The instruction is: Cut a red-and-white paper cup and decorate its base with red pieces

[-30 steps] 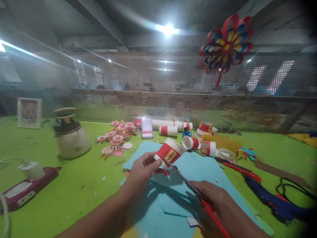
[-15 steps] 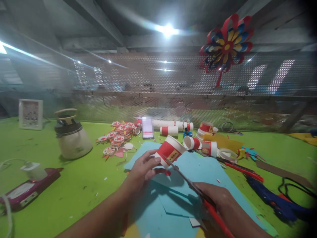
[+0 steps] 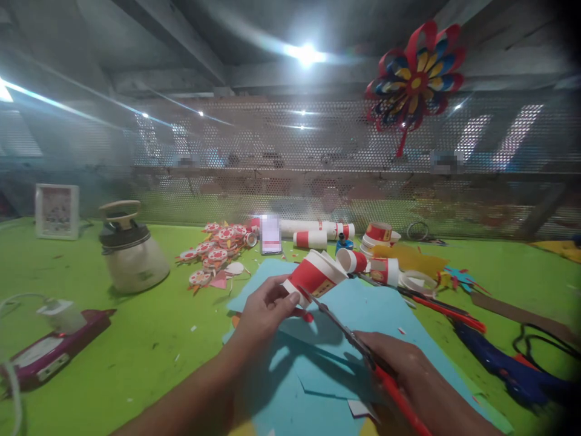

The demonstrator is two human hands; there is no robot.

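Observation:
My left hand (image 3: 269, 312) grips a red and white paper cup (image 3: 315, 272) near its base, thumb on the near side. The cup lies tilted in the air above light blue paper sheets (image 3: 363, 303), its rim towards the upper right. In my right hand (image 3: 399, 363) is a pair of scissors (image 3: 347, 333) with red handles. The tips of its blades meet the lower side of the cup beside my left thumb. Whether the blades have gone into the cup wall, I cannot tell.
Several paper cups (image 3: 384, 271) lie behind on the green table. Round red-and-white paper crafts (image 3: 222, 245) are piled left of a phone (image 3: 271, 236). A blue glue gun (image 3: 503, 363) lies at right, a kettle (image 3: 134, 254) and a power strip (image 3: 59, 354) at left.
The cup has turned a little in my left hand, its label shifting down and right. My left thumb has moved slightly onto the cup. The scissors stay in almost the same place.

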